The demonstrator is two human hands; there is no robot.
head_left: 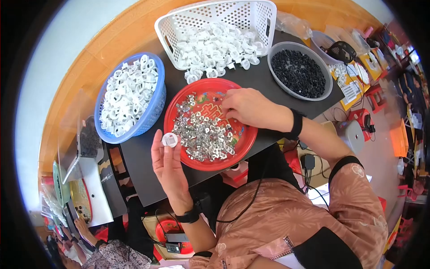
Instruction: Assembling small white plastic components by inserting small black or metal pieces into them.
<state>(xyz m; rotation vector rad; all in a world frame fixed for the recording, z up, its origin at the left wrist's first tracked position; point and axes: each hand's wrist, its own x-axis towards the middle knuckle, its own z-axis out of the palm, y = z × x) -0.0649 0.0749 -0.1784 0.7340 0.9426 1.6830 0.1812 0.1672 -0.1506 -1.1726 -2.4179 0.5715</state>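
Landmark: the red tray (pixel 245 145), standing on the dark table (pixel 148 172) in front of the person.
Metal pieces (pixel 206 139): lying loose inside the red tray, heaping over its left and near parts, thinning out toward its far right.
Right fingertips (pixel 227 110) to heap: the fingertips are hanging over the tray's far right part; the main heap is lying to their left and toward the person.
Heap axis: running roughly from the tray's far left to its near right; single pieces are facing all ways, too small to read one by one.
Right hand (pixel 253 107): reaching over the tray's right rim, fingers curling down close together; cannot tell whether they are gripping a piece.
Left hand (pixel 172 170): standing raised outside the tray's near left rim, thumb and fingers clamping a white disc.
White disc (pixel 170 140): resting in the left fingertips beside the tray's left rim, a broad face showing; round, giving no long axis.
Nearer hand: the right is hanging inside the tray's outline, the left outside; heights not readable.
Around the tray: a blue basket (pixel 157 103) is standing left, a white basket (pixel 265 22) beyond, a grey bowl (pixel 329 83) far right.
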